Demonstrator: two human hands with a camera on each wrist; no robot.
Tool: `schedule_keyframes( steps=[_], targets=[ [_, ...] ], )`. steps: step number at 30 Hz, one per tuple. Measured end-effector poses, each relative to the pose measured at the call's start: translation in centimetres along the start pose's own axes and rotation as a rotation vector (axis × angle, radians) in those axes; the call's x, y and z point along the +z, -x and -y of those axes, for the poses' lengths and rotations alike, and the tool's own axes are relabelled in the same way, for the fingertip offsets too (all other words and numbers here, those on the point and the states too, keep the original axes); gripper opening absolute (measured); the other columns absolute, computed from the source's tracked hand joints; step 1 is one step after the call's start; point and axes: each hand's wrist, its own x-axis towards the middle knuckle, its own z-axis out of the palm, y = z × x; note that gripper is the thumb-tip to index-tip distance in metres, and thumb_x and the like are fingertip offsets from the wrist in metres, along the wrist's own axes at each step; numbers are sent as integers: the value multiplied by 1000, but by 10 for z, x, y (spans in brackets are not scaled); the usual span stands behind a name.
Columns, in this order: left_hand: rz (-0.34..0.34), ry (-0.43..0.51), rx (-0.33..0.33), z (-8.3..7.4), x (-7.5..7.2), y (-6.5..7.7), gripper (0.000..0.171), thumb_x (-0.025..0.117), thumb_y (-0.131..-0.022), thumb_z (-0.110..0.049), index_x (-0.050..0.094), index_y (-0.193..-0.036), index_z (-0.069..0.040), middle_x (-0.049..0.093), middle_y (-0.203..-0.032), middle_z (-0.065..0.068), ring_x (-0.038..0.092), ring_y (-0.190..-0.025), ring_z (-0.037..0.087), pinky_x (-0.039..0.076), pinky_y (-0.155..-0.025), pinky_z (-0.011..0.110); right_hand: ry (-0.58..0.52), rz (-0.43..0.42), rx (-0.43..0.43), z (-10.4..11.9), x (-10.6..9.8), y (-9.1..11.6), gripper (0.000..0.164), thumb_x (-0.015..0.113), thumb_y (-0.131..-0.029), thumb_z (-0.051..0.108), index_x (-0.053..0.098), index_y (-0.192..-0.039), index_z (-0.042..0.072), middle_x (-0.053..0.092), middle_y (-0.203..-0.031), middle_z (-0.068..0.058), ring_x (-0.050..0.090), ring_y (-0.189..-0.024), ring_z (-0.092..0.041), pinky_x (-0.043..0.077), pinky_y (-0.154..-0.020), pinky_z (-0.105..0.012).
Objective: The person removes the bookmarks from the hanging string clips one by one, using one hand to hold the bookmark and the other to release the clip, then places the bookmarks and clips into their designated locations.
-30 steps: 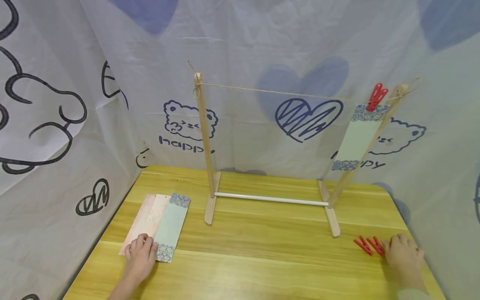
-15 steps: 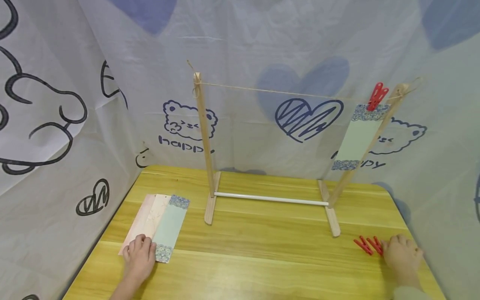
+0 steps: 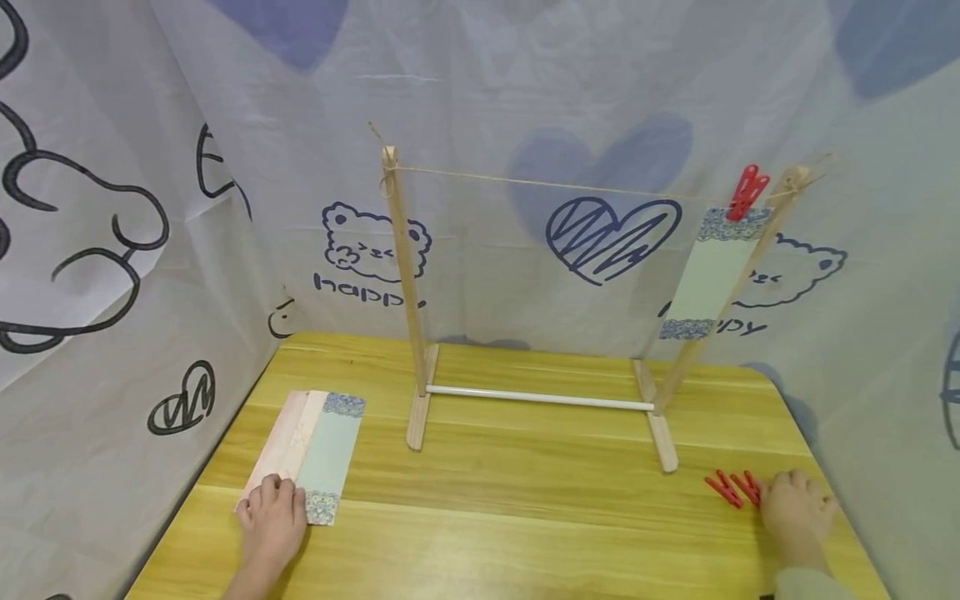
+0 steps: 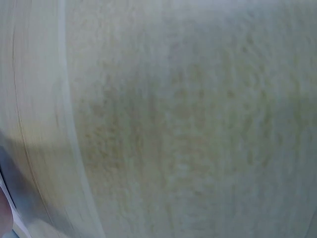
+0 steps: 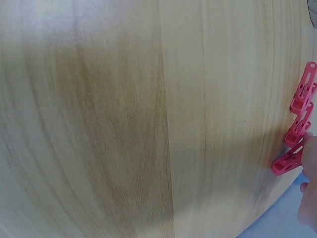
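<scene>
My left hand (image 3: 272,518) lies with bent fingers over the pink card (image 3: 274,443) and the cream card (image 3: 306,429), at the edge of the green card (image 3: 330,454), on the left of the table (image 3: 510,492). Whether it pinches any of them, I cannot tell (my left wrist view shows almost only wood). My right hand (image 3: 798,504) appears to pinch the nearest red clip (image 5: 285,163), and two other red clips (image 5: 301,101) lie just beside it. These clips lie so close that a careless pull could drag a neighbour along. The cards seem to overlap, so a hasty lift might bring two together. Also, one single clip (image 3: 746,196) fixes the hanging card (image 3: 716,279) to the cord (image 3: 540,182); a bump on the wooden frame (image 3: 408,275) could loosen it.
</scene>
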Motion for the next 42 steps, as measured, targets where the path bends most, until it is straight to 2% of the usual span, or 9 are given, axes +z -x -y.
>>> schedule_keyframes(
  steps=[7,20,29,35,42],
  targets=[
    [0,2,-16,1,0,2,23,38,-96,-17,47,-93,3,36,-105,20,31,-101,41,16,-88,58,-13,-25,30,1,2,0,56,36,-98,37,42,-114,-16,35,-114,-34,30,-108,-52,19,-88,-65],
    [-21,3,-10,1,2,3,22,39,-95,-17,47,-91,3,37,-104,20,32,-100,41,17,-87,58,-36,5,123,4,-2,0,61,35,-97,41,42,-112,-18,32,-113,-35,28,-109,-53,19,-90,-63],
    [-45,-24,-2,3,4,4,23,42,-94,-18,48,-92,4,38,-104,21,33,-99,41,19,-85,58,-34,-21,104,7,2,3,57,36,-97,39,45,-112,-15,32,-113,-35,26,-110,-53,18,-91,-64],
    [-23,-38,-19,3,4,5,25,40,-95,-19,48,-93,5,38,-105,22,33,-100,41,19,-86,58,-36,-20,98,8,2,4,53,39,-96,39,47,-112,-11,33,-114,-34,26,-110,-52,17,-90,-64],
    [6,-49,-37,2,3,5,26,39,-95,-19,47,-93,5,37,-105,22,32,-101,41,18,-86,57,-33,-28,84,6,6,0,58,38,-95,45,50,-112,-9,35,-112,-34,29,-108,-52,19,-89,-65]
  ],
)
